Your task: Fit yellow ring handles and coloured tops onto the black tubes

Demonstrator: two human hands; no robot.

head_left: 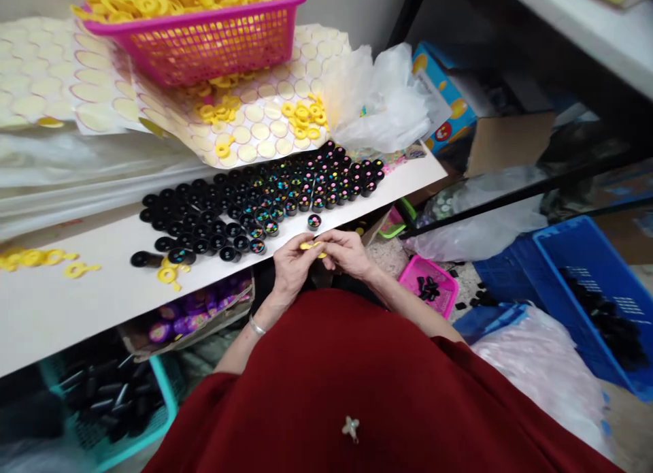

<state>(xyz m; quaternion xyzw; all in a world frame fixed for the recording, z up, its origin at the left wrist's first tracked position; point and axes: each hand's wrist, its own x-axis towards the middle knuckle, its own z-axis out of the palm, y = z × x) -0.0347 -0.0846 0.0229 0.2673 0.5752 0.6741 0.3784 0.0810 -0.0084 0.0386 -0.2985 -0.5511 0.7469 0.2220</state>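
Close to my body, just off the table's front edge, my left hand (293, 261) and my right hand (347, 252) meet, fingers pinched together. Between them shows a small yellow plastic piece (309, 246), mostly covered by the fingers; it resembles the loose yellow ring-shaped pieces (306, 116) lying on the sheet. A single black cup (314, 222) with coloured bits inside stands on the table just beyond my hands. Behind it are rows of small black cups (235, 214); those on the right hold pink and coloured bits, while many on the left look dark inside.
A pink basket (204, 41) heaped with yellow pieces rests on printed sheets at the back. Clear plastic bags (380, 99) lie right of it. More yellow rings (35, 257) are at left. Below stand a teal crate (166, 398), a pink basket (449, 289) and a blue crate (586, 269).
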